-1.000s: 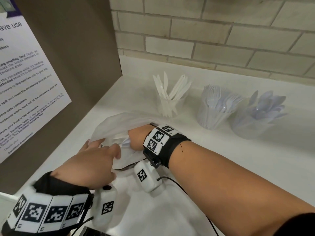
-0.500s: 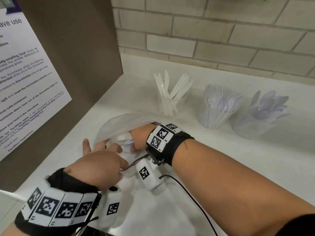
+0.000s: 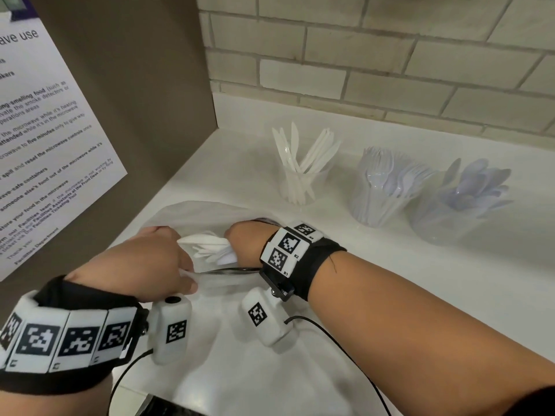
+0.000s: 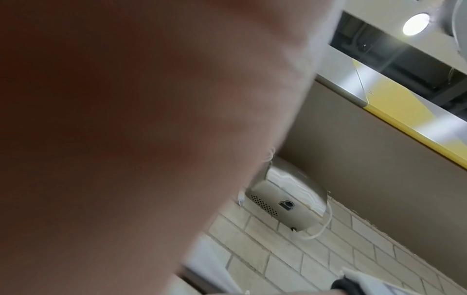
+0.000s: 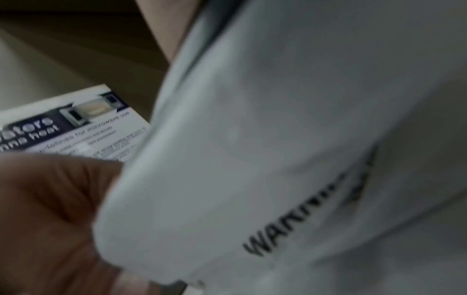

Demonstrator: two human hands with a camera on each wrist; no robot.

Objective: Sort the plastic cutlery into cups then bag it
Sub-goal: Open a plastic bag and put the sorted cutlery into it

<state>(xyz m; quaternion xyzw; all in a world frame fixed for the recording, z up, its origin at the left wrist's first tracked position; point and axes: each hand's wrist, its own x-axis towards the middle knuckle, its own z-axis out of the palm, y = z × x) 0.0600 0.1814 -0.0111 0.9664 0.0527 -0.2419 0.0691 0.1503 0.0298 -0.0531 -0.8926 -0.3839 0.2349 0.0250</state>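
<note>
You are at the bagging step. The white plastic bag (image 3: 192, 214) lies on the desk (image 3: 450, 280), and it is the landmark here. Your left hand (image 3: 144, 259) is at the near-left edge of the bag, and its fingers pinch the thin bag edge to hold the mouth open. Your right hand (image 3: 243, 241) is at the bag's mouth, and its fingers curl round a bunch of white cutlery (image 3: 210, 247) that pokes toward the opening. How tight that hold is, you cannot tell from the blurred wrist views.

Three clear cups stand behind the bag, toward the brick wall. The knife cup (image 3: 297, 181) is nearest the bag. The fork cup (image 3: 378, 199) is to its right, farther from the bag. The spoon cup (image 3: 456, 214) is farthest. All three still hold cutlery.

Next, you likely need to push the bunch deep into the bag and let go. Keep the mouth wide so nothing catches.
</note>
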